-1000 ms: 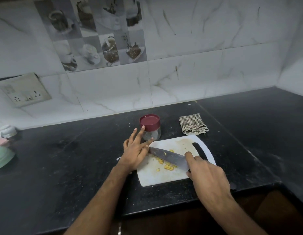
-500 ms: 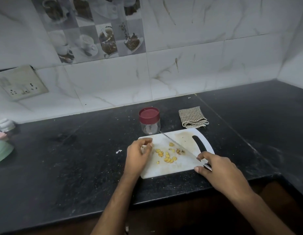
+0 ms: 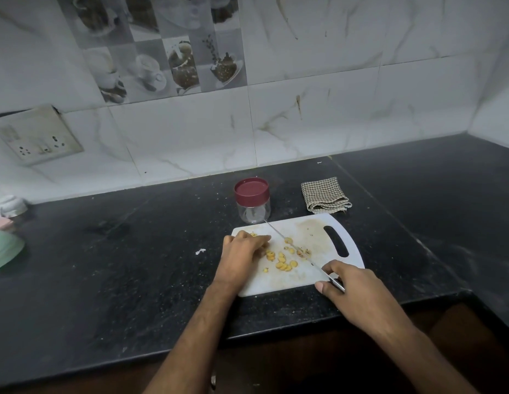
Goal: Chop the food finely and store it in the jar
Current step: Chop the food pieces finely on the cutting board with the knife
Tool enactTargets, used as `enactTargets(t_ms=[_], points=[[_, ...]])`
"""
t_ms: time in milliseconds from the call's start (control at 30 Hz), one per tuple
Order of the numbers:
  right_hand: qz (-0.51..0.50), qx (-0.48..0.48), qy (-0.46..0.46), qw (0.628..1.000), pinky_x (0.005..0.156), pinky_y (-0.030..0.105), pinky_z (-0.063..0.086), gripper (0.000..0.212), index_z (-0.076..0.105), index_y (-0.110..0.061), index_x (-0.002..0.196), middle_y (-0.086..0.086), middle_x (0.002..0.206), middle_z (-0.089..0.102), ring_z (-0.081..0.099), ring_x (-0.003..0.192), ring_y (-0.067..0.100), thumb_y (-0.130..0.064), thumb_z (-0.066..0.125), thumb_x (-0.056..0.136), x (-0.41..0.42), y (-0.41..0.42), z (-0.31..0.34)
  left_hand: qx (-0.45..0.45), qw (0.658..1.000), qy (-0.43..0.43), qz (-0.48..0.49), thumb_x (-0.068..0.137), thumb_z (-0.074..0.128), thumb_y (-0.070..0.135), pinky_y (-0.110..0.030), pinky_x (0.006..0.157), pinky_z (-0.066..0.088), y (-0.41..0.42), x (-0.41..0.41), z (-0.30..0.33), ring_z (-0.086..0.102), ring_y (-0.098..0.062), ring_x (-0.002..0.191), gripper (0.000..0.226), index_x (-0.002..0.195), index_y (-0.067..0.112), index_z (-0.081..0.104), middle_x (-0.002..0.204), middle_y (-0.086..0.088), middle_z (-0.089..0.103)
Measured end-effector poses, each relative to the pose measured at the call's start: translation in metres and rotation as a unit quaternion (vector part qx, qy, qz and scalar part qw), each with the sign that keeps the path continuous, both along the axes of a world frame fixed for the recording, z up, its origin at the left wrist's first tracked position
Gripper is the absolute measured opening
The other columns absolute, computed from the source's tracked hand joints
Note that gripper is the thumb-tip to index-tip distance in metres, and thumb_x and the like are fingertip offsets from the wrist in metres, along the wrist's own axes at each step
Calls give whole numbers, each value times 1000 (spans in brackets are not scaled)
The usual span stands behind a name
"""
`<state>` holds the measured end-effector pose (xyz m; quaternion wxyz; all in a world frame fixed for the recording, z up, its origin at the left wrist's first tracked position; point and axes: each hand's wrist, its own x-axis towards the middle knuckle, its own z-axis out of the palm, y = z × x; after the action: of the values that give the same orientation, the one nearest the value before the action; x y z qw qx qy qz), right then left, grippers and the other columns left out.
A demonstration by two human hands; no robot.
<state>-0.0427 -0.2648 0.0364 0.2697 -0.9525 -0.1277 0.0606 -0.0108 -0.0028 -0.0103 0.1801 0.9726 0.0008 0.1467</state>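
Right hand (image 3: 358, 291) grips the knife (image 3: 293, 245) (blade edge-on); left hand (image 3: 241, 251), fingers curled, rests on the food pieces (image 3: 283, 264).

One white cutting board (image 3: 327, 234), one knife (image 3: 293, 245), one red-lidded jar (image 3: 252, 201), one folded checked cloth (image 3: 324, 194), two hands, roughly a dozen yellow food pieces (image 3: 283, 261), and one wall socket plate (image 3: 38, 136) at left.
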Motion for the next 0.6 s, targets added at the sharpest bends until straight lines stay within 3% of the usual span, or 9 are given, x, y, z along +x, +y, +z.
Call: enactTargets(t_ms=[100, 233, 333, 433, 600], points=[[5, 2, -1, 1000, 78, 31, 55, 34, 58, -35, 127, -13, 103, 67, 62, 87, 8, -50, 60, 96, -2, 4, -1, 2, 1000, -6, 1, 100, 58, 17, -33, 93, 28, -3, -2, 4, 48, -6, 107, 35, 130, 33, 66, 101, 15, 71], [15, 17, -13, 1000, 56, 14, 39, 27, 60, -27, 121, -17, 82, 57, 57, 74, 0, -44, 53, 101, -4, 8, 2, 10, 999, -30, 35, 97, 64, 17, -31, 89, 30, -1, -8, 6, 50, -6, 105, 27, 119, 32, 69, 98, 17, 67], [21, 30, -9, 999, 55, 13, 36, 25, 60, -26, 118, -17, 81, 56, 57, 74, 0, -45, 52, 102, -4, 9, 4, -120, 987, -57, 87, 90, 75, 17, -28, 87, 46, 5, -22, -2, 61, -3, 91, 20, 104, 31, 72, 92, 18, 70], [35, 35, 6, 999, 54, 15, 36, 24, 60, -29, 117, -17, 83, 59, 58, 74, 1, -46, 54, 101, -6, 13, 4, -308, 942, -50, 124, 84, 82, 14, -16, 70, 52, 0, -44, -8, 65, -1, 74, 16, 86, 26, 73, 78, 9, 73], [56, 34, 27, 997, 55, 19, 38, 23, 61, -29, 114, -13, 81, 61, 59, 73, 5, -47, 55, 100, -12, 26, 0, -349, 922, -52, 160, 85, 82, 21, -14, 66, 51, -9, -54, -15, 65, 0, 70, 8, 80, 25, 77, 75, 11, 73]])
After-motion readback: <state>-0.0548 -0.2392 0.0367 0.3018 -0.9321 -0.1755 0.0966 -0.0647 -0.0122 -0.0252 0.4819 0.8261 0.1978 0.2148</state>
